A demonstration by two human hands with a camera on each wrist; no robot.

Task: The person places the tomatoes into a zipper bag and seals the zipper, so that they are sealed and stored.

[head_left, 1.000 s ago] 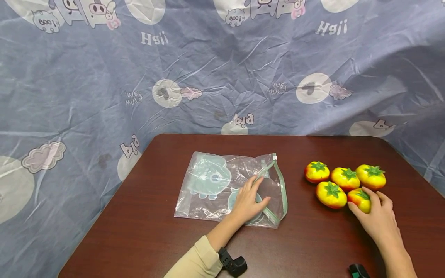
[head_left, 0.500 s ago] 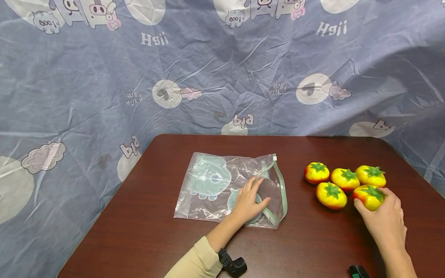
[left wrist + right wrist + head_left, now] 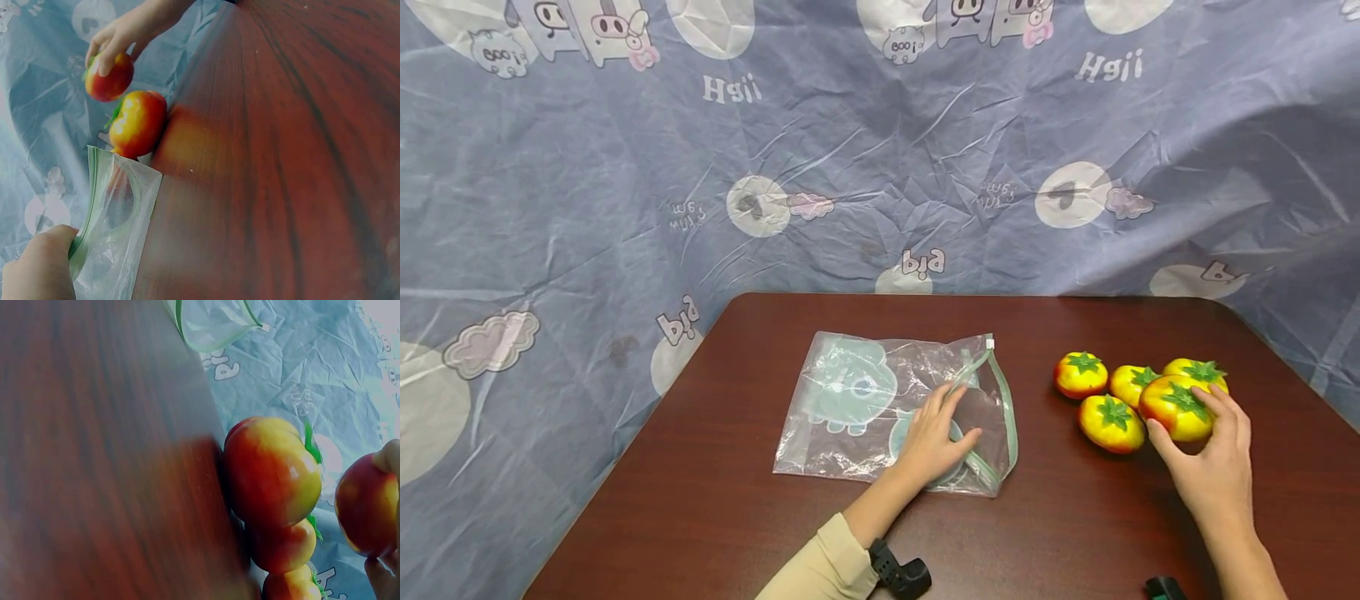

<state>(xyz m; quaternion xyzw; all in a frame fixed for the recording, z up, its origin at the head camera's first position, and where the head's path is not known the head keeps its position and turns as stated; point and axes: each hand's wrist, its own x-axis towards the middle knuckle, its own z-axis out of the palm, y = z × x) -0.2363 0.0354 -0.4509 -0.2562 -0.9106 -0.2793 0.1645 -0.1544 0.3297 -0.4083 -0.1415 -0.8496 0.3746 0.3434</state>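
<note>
My right hand (image 3: 1213, 450) holds a yellow-and-red persimmon (image 3: 1172, 408) with a green leafy top, thumb on one side and fingers on the other. In the left wrist view this persimmon (image 3: 109, 78) is raised above the others. Several more persimmons, one nearest at the front (image 3: 1111, 425), lie grouped just beyond and left of it. My left hand (image 3: 931, 437) rests on a clear zip bag (image 3: 917, 358), fingers extended and thumb spread, by the green zip strip. The bag's mouth gapes toward the persimmons; in the left wrist view my thumb lies at the strip (image 3: 92, 194).
The dark red-brown table (image 3: 737, 533) carries the bag in the middle and the persimmons at the right. Behind it hangs a blue-grey printed cloth (image 3: 850, 125). A black wrist camera (image 3: 910, 577) sits on my left wrist; part of another dark device (image 3: 1163, 588) shows at the bottom edge.
My right hand has taken hold of the front right persimmon and drawn it out right, then lifted it back leftward over the group. The left hand and bag stay put.
</note>
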